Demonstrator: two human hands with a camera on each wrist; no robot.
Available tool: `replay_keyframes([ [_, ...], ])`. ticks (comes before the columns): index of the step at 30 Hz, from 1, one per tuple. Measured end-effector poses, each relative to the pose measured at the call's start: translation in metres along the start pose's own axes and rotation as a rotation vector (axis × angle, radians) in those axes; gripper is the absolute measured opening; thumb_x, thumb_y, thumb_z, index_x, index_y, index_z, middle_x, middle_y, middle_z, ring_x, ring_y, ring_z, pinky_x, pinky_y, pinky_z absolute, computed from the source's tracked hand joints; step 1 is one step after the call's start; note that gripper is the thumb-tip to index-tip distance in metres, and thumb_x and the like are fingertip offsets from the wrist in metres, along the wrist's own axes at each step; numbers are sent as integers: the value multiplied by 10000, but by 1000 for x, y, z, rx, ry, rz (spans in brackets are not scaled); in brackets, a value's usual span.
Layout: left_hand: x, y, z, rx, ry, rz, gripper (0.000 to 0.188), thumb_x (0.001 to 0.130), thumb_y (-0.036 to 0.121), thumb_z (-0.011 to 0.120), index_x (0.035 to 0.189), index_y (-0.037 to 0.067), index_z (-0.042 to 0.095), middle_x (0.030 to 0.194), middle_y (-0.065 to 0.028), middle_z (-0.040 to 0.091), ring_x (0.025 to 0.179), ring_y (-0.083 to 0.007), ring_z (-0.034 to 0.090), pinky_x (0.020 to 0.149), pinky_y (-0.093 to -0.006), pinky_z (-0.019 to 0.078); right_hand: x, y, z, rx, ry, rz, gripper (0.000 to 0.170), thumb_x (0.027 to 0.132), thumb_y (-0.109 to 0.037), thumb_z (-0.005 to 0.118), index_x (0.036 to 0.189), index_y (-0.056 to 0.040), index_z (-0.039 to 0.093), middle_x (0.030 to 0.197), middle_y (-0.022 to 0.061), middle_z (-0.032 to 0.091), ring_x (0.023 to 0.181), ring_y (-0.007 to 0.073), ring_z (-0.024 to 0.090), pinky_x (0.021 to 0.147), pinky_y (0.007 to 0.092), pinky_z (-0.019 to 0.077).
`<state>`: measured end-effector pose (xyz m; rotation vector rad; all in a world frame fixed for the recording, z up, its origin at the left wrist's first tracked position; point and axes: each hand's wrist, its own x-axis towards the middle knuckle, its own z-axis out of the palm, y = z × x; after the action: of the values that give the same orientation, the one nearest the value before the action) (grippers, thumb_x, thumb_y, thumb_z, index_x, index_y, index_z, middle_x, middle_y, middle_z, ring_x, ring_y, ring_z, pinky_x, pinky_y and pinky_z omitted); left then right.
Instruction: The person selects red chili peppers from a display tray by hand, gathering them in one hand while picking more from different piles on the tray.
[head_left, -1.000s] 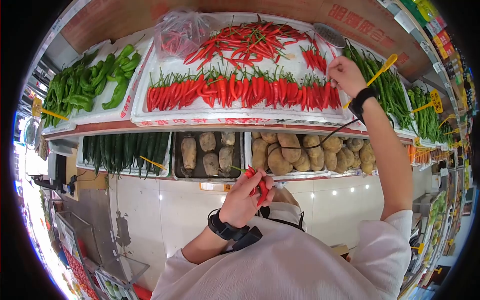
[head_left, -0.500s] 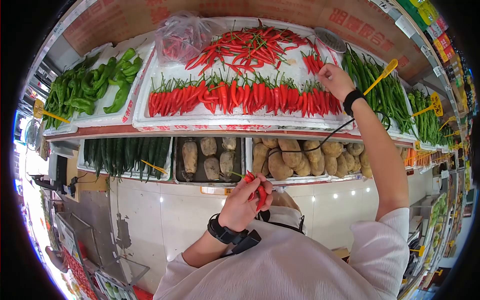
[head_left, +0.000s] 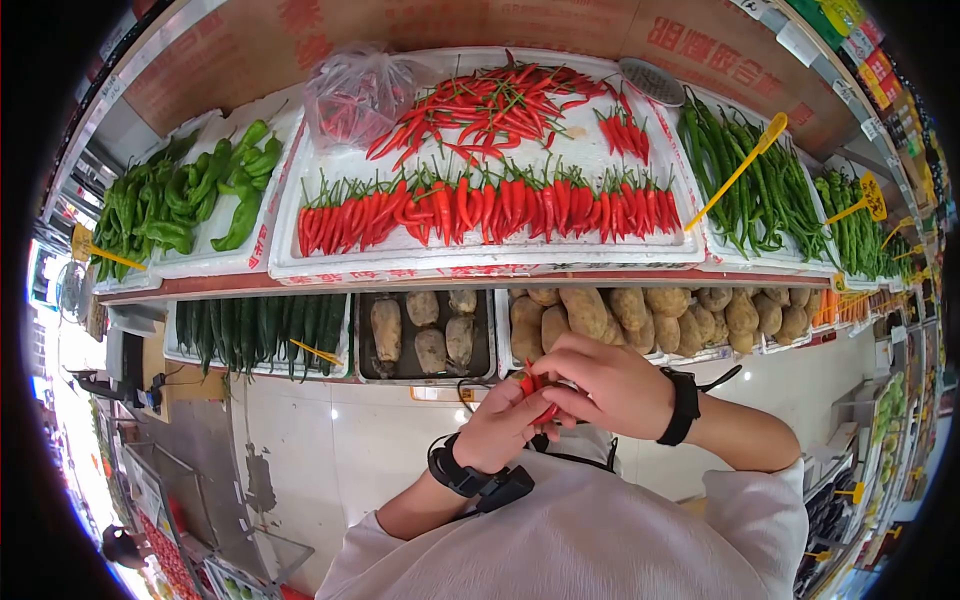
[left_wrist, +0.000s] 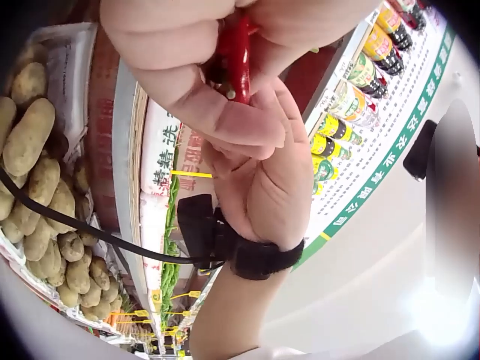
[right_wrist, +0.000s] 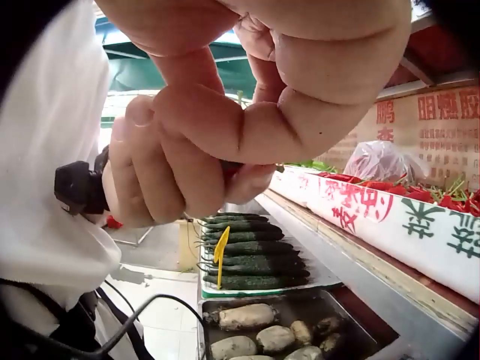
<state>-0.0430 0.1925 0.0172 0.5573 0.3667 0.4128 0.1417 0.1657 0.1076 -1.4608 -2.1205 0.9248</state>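
A: So where are the red chilies [head_left: 541, 412] at, and who's got them?
B: Left hand [head_left: 494, 424] has its fingers curled round them, and the right hand [head_left: 608, 386] is clamped on them too, fingers bent in from the other side.
A: What's around the grip?
B: Potatoes [head_left: 586, 312] just past it on the lower shelf, cucumbers [head_left: 232, 330] off to its left. Above and beyond, a white foam tray [head_left: 480, 264] with more chilies lined up, plus a clear plastic bag [head_left: 358, 98] at the tray's far left.

Two-tier shelf [head_left: 560, 278] — white foam trays [head_left: 480, 263] along the top, lower white trays [head_left: 346, 338] beneath (a dark tray [head_left: 403, 345] between)
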Motion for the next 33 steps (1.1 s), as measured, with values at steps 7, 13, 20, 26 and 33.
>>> replay_keyframes([
  [7,-2,-4,-4,161,-84,-90,238,1005,193,466,1144,9,526,910,-69,626,768,-141,597,653,-272,484,-6,15,-1,41,14,-29,204,861,-96,643,1048,-43,584,995,96,539,845,256,605,702,335,508],
  [13,-9,1,4,-28,27,-80,310,1000,175,462,1243,-11,504,970,-74,624,821,-180,638,660,-278,504,-9,17,-15,-61,-139,-134,143,841,-101,654,952,-47,582,976,77,538,834,245,598,711,336,502],
  [20,-9,8,-7,-171,-7,-146,379,980,146,434,1299,-59,443,1107,-179,623,896,-286,685,635,-289,568,-8,4,-17,-504,-130,-372,100,747,-142,617,785,-71,559,878,46,495,861,209,541,676,319,493],
  [26,-13,9,-13,-115,13,-64,217,1000,181,436,1117,25,531,958,-124,652,793,-210,682,587,-253,533,-6,6,-35,-310,-41,-305,101,737,-114,672,811,-88,608,831,15,525,799,184,552,660,305,497],
  [33,-12,10,-8,-139,20,-52,171,1014,168,444,1094,46,533,900,-70,639,680,-96,590,564,-207,458,-8,2,-40,330,-43,16,162,814,-34,696,970,-67,675,915,33,574,832,140,585,681,249,485],
])
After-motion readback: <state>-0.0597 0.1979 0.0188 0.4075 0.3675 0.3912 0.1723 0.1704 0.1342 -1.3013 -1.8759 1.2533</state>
